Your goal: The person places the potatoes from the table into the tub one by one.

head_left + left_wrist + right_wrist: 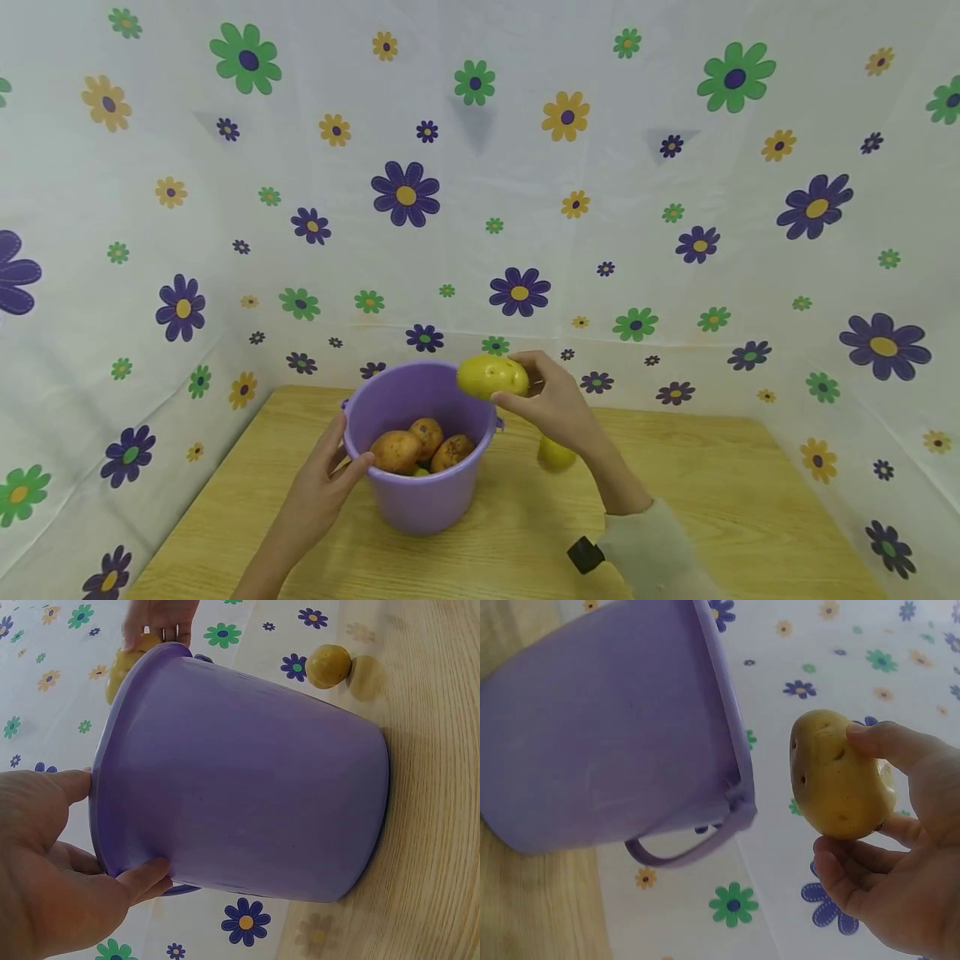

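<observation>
A purple bucket (423,500) stands on the wooden table with several brown potatoes (396,452) inside. My left hand (318,479) grips the bucket's near-left rim, the thumb over the edge and fingers against the outer wall, as the left wrist view also shows. Above the bucket's right rim, my right hand (551,396) holds a yellow potato (487,377) between thumb and fingers. In the right wrist view this potato (836,776) has small dark eyes and sits apart from the bucket's rim.
Another yellow potato (557,454) lies on the table (675,500) right of the bucket, partly behind my right forearm. The bucket's handle (682,859) hangs down at its side. White flower-printed sheeting (637,275) encloses the back and sides of the table.
</observation>
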A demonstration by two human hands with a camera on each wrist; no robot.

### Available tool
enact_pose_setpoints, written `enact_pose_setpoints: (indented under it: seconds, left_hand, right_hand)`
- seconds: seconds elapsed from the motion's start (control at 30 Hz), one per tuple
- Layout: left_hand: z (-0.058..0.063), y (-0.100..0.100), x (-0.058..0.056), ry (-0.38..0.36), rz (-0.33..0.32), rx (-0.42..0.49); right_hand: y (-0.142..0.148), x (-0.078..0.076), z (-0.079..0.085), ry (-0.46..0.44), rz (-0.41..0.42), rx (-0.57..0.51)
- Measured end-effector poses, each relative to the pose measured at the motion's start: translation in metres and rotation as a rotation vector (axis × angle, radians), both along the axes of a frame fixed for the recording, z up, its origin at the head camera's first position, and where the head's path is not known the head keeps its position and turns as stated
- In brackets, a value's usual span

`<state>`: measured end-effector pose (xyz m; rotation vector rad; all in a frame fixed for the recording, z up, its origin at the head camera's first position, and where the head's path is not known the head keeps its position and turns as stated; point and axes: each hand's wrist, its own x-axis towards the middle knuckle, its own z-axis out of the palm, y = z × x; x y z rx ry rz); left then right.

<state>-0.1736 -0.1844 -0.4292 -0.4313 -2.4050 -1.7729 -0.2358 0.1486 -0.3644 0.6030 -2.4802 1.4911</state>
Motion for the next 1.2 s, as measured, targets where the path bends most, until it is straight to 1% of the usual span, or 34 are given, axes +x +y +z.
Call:
enact_pose_setpoints:
  seconds: [0.13, 0.37, 0.57, 0.7, 0.97, 1.2]
  left_hand:
    - [0.0, 0.0, 0.0, -0.001, -0.002, 0.002]
    - [0.001, 0.0, 0.0, -0.01, -0.002, 0.003]
    - [0.001, 0.002, 0.0, 0.001, 0.001, 0.021]
    - [0.0, 0.002, -0.001, 0.012, -0.003, 0.032]
    - [-0.001, 0.002, -0.001, 0.022, -0.001, 0.022]
    - [-0.001, 0.001, 0.0, 0.021, 0.002, 0.012]
  right_hand:
    - [-0.013, 0.003, 0.0, -0.022, 0.041, -0.003]
    - [-0.03, 0.003, -0.003, -0.004, 0.091, -0.013]
    - [-0.037, 0.005, -0.007, -0.039, 0.111, -0.004]
    - [-0.038, 0.005, -0.009, -0.021, 0.136, 0.024]
    - [-0.039, 0.004, -0.014, 0.03, 0.125, 0.045]
    - [-0.04, 0.004, -0.016, 0.029, 0.12, 0.044]
